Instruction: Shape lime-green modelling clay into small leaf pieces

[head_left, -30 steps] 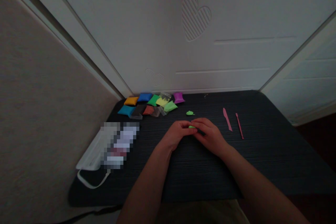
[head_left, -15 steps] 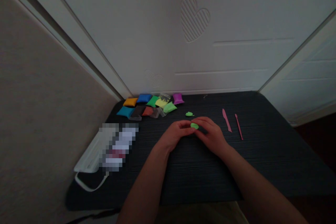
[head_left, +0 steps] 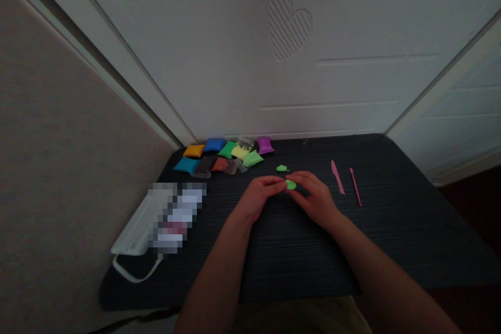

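Note:
Both my hands meet over the middle of the black table (head_left: 391, 229). Between their fingertips sits a small flat piece of green clay (head_left: 290, 184). My left hand (head_left: 261, 197) pinches it from the left with curled fingers. From the right my right hand (head_left: 314, 197) grips the same piece, fingers closed round it. A second small green clay piece (head_left: 282, 168) lies on the table just beyond my fingertips.
Several coloured clay packets (head_left: 225, 156) lie at the table's back left, near the white wall. Two pink modelling tools (head_left: 338, 178) (head_left: 355, 186) lie right of my hands. A white pouch with a strap (head_left: 135, 240) sits at the left edge.
The green clay has come more into view between my fingertips and looks flatter. Both hands have shifted slightly away from me.

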`<state>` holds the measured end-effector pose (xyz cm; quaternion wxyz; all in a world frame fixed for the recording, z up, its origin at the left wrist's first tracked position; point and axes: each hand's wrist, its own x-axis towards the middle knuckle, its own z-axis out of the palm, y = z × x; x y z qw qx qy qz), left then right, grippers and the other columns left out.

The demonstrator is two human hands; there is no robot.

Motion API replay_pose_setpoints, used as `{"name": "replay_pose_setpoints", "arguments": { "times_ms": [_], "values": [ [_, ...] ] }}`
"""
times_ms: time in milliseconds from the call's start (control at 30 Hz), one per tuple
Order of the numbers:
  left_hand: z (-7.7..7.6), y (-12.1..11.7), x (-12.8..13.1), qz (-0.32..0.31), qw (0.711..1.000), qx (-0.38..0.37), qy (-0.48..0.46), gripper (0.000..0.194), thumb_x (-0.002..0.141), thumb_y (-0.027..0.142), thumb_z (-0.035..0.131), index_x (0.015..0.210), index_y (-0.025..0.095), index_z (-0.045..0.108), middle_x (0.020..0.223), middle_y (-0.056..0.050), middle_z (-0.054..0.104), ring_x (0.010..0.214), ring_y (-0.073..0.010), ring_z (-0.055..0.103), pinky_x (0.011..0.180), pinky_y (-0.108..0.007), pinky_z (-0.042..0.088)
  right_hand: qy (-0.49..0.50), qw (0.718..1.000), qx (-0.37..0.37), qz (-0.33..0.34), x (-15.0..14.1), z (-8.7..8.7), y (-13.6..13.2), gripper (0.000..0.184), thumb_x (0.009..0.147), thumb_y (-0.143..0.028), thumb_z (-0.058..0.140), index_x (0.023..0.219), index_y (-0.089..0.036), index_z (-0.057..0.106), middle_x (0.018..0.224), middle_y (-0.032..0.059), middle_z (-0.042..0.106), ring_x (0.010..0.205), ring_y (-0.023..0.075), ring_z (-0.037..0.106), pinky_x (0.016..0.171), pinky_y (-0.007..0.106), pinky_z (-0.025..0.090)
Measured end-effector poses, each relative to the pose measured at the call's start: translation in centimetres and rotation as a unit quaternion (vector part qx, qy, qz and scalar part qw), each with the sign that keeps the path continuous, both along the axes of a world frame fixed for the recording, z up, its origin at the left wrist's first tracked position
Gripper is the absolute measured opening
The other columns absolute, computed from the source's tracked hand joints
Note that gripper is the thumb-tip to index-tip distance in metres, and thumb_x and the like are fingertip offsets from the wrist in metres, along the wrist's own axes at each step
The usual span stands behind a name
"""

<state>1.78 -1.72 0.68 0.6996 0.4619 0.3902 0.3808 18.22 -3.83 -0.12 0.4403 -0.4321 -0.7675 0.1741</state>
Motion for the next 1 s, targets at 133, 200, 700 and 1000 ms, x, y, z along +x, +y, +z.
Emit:
{"name": "replay_pose_setpoints", "arguments": {
  "times_ms": [133, 200, 700, 1000],
  "values": [
    [0.11, -0.01, 0.06, 0.007, 1.000, 0.026, 0.015, 0.020, 0.067, 0.026, 0.065, 0.082, 0.014, 0.068, 0.085, -0.004, 0.066, 0.082, -0.0163, 0.056, 0.083, -0.030, 0.036, -0.003, 1.000, 0.000, 0.000, 0.00, 0.13, -0.03, 0.028, 0.078, -0.021, 0.056, 0.106, -0.022, 0.056, 0.100, 0.0065, 0.059, 0.097, 0.0178, 0.054, 0.086, 0.035, 0.045],
    [0.11, 0.02, 0.06, 0.010, 0.999, 0.032, 0.017, 0.020, 0.069, 0.028, 0.063, 0.083, 0.014, 0.067, 0.085, -0.004, 0.066, 0.081, -0.0159, 0.056, 0.081, -0.029, 0.037, 0.001, 1.000, -0.001, 0.000, -0.02, 0.16, 0.00, 0.028, 0.078, -0.021, 0.056, 0.106, -0.022, 0.056, 0.100, 0.0063, 0.059, 0.096, 0.0176, 0.054, 0.086, 0.035, 0.045],
    [0.27, -0.37, 0.52, -0.004, 0.986, -0.099, -0.134, 0.012, 0.068, 0.024, 0.066, 0.073, 0.013, 0.066, 0.071, -0.001, 0.060, 0.067, -0.0100, 0.053, 0.072, -0.027, 0.039, 0.045, 0.999, -0.015, 0.001, -0.13, 0.63, -0.19, 0.028, 0.076, -0.026, 0.057, 0.104, -0.025, 0.057, 0.099, 0.0049, 0.059, 0.095, 0.0189, 0.056, 0.083, 0.036, 0.046],
    [0.19, -0.25, 0.51, 0.007, 0.999, -0.017, -0.049, 0.018, 0.073, 0.028, 0.061, 0.079, 0.012, 0.067, 0.078, -0.004, 0.062, 0.074, -0.0132, 0.053, 0.076, -0.029, 0.038, 0.038, 0.999, -0.016, -0.004, -0.11, 0.34, -0.08, 0.028, 0.076, -0.026, 0.057, 0.104, -0.025, 0.057, 0.098, 0.0053, 0.059, 0.094, 0.0191, 0.055, 0.083, 0.037, 0.046]
  ]
}}
